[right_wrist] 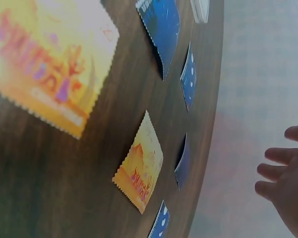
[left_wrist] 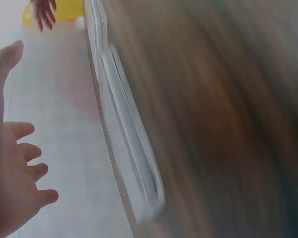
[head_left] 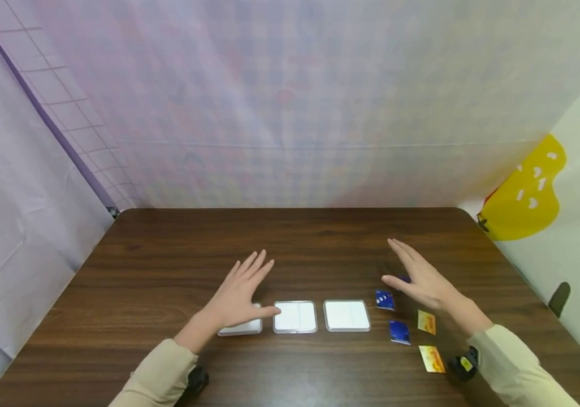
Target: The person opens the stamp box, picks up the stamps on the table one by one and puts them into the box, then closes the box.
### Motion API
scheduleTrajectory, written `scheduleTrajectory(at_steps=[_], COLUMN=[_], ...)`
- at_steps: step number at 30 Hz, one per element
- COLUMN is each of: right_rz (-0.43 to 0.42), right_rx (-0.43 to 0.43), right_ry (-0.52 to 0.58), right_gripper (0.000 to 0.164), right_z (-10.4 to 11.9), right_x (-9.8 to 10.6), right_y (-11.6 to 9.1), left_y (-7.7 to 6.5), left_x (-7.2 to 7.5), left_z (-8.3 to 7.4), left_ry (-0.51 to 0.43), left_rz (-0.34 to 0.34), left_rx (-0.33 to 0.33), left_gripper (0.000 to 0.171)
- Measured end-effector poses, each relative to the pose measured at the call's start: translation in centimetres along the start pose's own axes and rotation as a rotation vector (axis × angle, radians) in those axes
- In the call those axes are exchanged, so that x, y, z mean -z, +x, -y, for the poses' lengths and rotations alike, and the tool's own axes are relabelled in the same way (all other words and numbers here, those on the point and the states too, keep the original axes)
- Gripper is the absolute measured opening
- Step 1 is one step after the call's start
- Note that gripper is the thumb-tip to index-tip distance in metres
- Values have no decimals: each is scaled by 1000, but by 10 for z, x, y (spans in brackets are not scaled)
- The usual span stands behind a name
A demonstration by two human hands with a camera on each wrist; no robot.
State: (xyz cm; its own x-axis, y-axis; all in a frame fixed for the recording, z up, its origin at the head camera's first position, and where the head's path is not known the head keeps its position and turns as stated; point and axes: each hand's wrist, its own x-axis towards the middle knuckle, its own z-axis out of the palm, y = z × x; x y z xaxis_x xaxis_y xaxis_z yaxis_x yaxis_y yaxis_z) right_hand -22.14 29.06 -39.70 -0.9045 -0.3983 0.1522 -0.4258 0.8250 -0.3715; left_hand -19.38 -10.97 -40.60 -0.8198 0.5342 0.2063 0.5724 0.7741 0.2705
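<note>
My left hand point(head_left: 239, 297) is held over the left white rectangular tray point(head_left: 241, 329), fingers spread, holding nothing. It hides part of that tray, and its thumb reaches to the edge of the middle tray point(head_left: 295, 317). A third tray point(head_left: 347, 315) lies to the right in the same row. My right hand point(head_left: 424, 282) hovers, fingers extended, above small serrated-edge packets. Two blue packets point(head_left: 384, 300) and two yellow-orange packets point(head_left: 426, 322) show below it; another blue one is partly hidden behind the hand. In the right wrist view several blue packets point(right_wrist: 161, 29) curl up from the table.
A dark brown wooden table point(head_left: 168, 254) carries everything. A pale checked curtain point(head_left: 290, 113) hangs behind its far edge, with white cloth at the left. A yellow printed shape point(head_left: 524, 198) shows on the right wall. Dark wrist devices point(head_left: 465, 364) sit at both sleeves.
</note>
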Motion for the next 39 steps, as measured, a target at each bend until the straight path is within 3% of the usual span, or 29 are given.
scheduleTrajectory(at_steps=[7, 16, 20, 24, 29, 39], right_rz=[-46, -61, -18, 47, 73, 73], right_rx=[74, 186, 174, 105, 98, 145], right_ry=[44, 245, 311, 376, 343, 212], right_gripper=[73, 55, 52, 55, 69, 77], right_z=[6, 25, 32, 39, 46, 47], right_x=[-3, -17, -24, -31, -40, -45], right_y=[-7, -14, -18, -22, -23, -27], left_y=[11, 21, 23, 25, 27, 37], left_x=[-7, -22, -29, -32, -36, -44], left_z=[-27, -53, -59, -63, -66, -72], left_ry=[-65, -201, -206, -183, -158, -90], left_rz=[54, 72, 83, 135, 188, 183], left_rx=[-48, -35, -20, 3, 20, 30], left_gripper=[94, 81, 82, 84, 86, 83])
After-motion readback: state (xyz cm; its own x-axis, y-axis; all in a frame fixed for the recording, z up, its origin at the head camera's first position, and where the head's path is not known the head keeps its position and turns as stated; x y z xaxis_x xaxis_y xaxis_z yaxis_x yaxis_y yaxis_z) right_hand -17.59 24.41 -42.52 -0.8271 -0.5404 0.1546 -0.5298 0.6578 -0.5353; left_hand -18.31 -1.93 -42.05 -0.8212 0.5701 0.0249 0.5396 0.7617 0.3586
